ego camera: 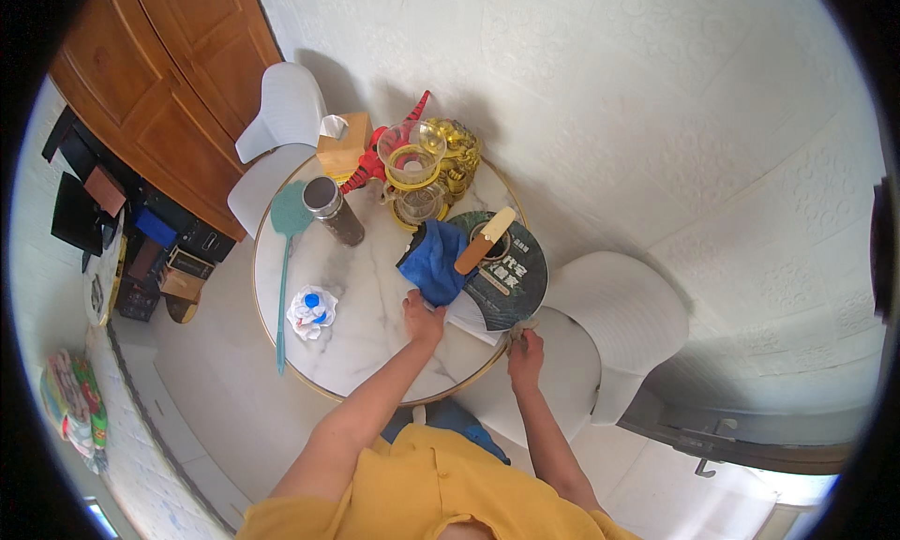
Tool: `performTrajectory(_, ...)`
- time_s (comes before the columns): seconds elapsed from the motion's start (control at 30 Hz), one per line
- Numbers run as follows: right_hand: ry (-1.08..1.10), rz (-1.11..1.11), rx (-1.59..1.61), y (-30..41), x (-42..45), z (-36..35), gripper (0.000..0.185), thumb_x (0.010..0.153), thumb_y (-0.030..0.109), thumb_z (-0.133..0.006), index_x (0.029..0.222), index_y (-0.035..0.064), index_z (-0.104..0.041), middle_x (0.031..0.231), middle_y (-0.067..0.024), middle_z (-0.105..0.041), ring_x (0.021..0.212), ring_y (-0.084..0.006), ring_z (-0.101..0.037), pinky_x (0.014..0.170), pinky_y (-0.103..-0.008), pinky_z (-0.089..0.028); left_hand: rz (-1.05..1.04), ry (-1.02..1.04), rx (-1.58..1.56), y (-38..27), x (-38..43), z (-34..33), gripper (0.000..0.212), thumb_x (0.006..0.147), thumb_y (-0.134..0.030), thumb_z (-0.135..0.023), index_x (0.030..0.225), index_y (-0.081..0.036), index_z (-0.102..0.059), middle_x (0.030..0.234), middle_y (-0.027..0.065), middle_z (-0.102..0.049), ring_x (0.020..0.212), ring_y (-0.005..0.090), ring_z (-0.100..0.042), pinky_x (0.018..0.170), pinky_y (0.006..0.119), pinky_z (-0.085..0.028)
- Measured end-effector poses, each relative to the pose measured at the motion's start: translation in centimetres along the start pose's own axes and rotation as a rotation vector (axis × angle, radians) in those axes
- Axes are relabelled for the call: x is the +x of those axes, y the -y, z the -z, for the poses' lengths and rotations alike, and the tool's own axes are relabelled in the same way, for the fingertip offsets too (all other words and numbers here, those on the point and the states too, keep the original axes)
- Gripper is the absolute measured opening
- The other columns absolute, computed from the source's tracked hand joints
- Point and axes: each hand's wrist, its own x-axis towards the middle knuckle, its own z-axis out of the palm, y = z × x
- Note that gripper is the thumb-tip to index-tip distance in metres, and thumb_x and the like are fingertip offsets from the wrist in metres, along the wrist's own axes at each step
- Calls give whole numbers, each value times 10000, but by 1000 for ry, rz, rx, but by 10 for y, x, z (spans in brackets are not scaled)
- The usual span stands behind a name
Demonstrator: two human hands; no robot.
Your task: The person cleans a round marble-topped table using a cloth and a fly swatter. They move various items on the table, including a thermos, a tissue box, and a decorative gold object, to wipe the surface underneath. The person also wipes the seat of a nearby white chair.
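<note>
My left hand (423, 322) is at the lower edge of a blue cloth item (434, 262) on a round marble-patterned table (365, 350); whether its fingers grip the cloth cannot be told. My right hand (526, 357) is closed on a greyish-brown cloth (521, 335) at the table's right edge. Between the hands lie white papers (474, 320), partly under a dark round printed fan (517, 297). On the fan rests a brown and cream handled object (485, 239), over a dark round container that it partly hides.
A tumbler (341, 220), a green fly swatter (283, 280), crumpled white tissue with blue caps (311, 312), a tissue box (342, 146), a red striped toy (369, 166), stacked clear containers (413, 162) and a gold ornament (460, 157) share the table. White chairs (619, 308) stand right and upper left.
</note>
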Motion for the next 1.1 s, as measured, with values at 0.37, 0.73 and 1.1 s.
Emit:
performTrajectory(0.37,24,-130,92,31,-53,14,309,846,83,-605,1141,-8,-604,1141,-197,-619,1054,-356,-618,937,-391,-476,-574,70,443,-37,11,53,432,757,-80,-730,1169,-65,-599,1305,150,-495,1224,341,-464,1005,435,-400)
performTrajectory(0.73,75,61,192,54,-63,23,336,817,-15,-593,1152,16,-595,1214,-186,-568,1095,-374,-561,964,-425,-458,-680,-230,239,-7,12,169,380,733,-39,-641,1109,-13,-591,1231,179,-576,1114,359,-543,954,439,-432)
performTrajectory(1.1,277,498,-301,76,-42,-28,321,812,44,-580,1124,70,-650,1280,-124,-544,1155,-344,-516,950,-455,-434,-887,313,534,43,-77,132,473,820,-265,-664,1234,-59,-563,1294,116,-515,1149,281,-498,954,436,-419)
